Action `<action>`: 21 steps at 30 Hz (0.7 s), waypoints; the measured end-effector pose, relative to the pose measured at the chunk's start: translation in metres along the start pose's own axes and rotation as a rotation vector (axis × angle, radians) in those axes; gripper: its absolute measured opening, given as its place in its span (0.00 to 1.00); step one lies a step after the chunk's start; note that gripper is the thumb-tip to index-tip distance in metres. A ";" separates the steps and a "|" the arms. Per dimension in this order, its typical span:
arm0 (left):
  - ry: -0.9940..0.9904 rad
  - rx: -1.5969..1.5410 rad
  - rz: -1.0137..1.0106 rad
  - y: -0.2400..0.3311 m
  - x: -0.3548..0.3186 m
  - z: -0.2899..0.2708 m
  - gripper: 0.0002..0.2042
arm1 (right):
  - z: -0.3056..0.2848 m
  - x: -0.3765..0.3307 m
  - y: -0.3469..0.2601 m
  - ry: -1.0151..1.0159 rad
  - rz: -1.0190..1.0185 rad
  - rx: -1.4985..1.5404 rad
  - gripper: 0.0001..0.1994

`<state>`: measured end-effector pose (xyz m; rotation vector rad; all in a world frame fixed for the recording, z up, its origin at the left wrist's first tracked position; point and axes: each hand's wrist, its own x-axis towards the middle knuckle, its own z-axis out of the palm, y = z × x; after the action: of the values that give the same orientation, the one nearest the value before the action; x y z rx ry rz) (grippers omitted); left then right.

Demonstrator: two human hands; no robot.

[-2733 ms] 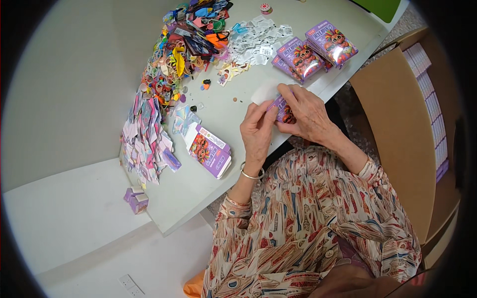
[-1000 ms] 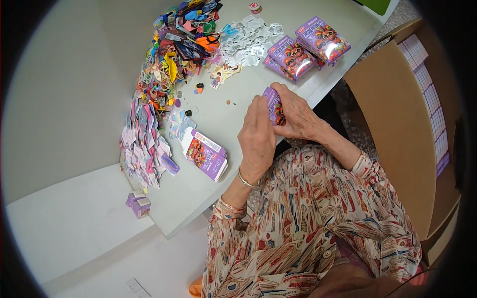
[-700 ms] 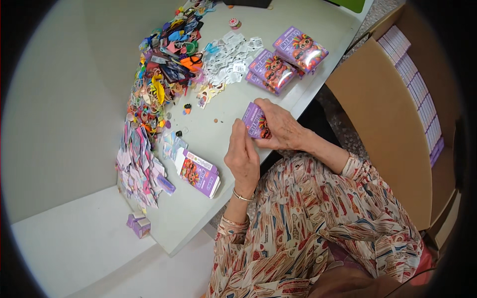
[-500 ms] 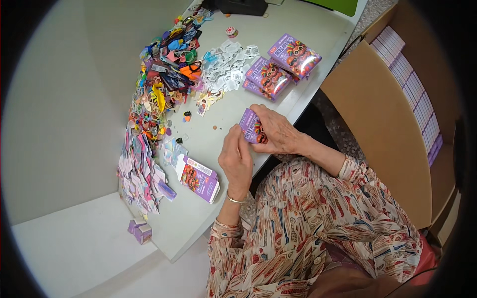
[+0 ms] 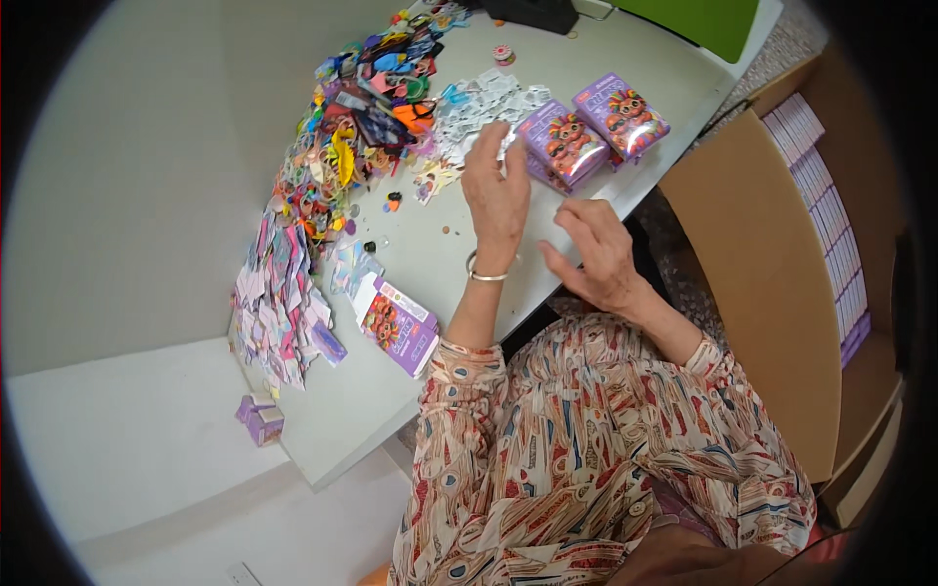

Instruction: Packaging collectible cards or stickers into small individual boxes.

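Note:
My left hand (image 5: 496,195) reaches out over the edge of a heap of small white printed slips (image 5: 479,109), fingers stretched out and thumb apart. White slips show between its thumb and fingers; none is visibly gripped. Near the front edge of the table, my right hand (image 5: 598,256) is empty, with its fingers apart and slightly bent. Just beyond it lie two stacks of small purple boxes with cartoon characters, a left stack (image 5: 567,146) and a right stack (image 5: 625,115). A purple and white carton with an open end (image 5: 399,330) lies left of my left forearm.
Along the wall runs a mixed heap of colourful trinkets (image 5: 376,117), with shiny pastel packets (image 5: 283,303) at its near end. A crumpled purple box (image 5: 259,420) sits beyond the table corner. To the right stands a large cardboard carton (image 5: 752,273) with rows of boxes inside.
The purple box has left my hands; the left stack now has a box on top. My left hand has moved up to the white slips, and my right hand has opened.

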<state>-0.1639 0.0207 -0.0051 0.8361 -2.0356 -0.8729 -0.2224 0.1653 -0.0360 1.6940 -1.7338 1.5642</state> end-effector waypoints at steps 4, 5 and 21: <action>-0.130 -0.224 -0.076 0.023 -0.037 -0.032 0.12 | -0.002 0.000 0.002 -0.075 0.031 -0.006 0.14; -0.196 -0.182 -0.146 0.030 -0.048 -0.047 0.12 | 0.000 -0.001 0.002 -0.100 0.031 0.018 0.14; -0.334 0.838 -0.030 -0.071 -0.133 -0.231 0.39 | 0.051 -0.016 -0.014 -0.406 0.057 0.270 0.11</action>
<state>0.1114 0.0165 0.0002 1.2121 -2.7345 -0.1290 -0.1815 0.1377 -0.0614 2.2432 -1.8282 1.6255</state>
